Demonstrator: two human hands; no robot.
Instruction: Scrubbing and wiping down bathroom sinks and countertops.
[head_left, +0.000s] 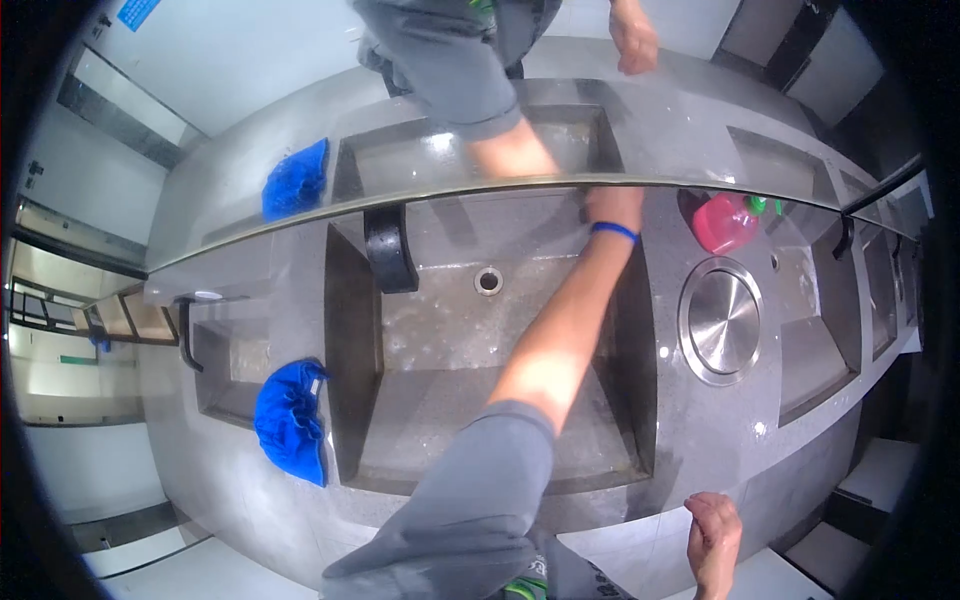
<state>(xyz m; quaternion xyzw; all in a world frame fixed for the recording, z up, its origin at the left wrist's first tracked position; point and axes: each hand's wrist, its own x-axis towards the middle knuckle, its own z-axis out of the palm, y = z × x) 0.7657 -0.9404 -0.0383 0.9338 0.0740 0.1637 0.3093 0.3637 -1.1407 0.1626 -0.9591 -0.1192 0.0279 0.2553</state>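
Note:
My left hand reaches over the grey stone sink basin to its back right, close under the mirror's lower edge. It wears a blue wristband. Its fingers are blurred and partly hidden, so its grip cannot be made out. To its right stands a clear bottle of pink liquid with a green top. Near the counter's front, at the lower right, my right hand hangs with loosely bent fingers and nothing visible in it. A black faucet rises over the basin's left side, left of the metal drain.
A blue fabric cap lies on the counter left of the basin. On the right, a round steel lid is set into the counter. Further basins lie on both sides. The mirror spans the back and reflects arms and cap.

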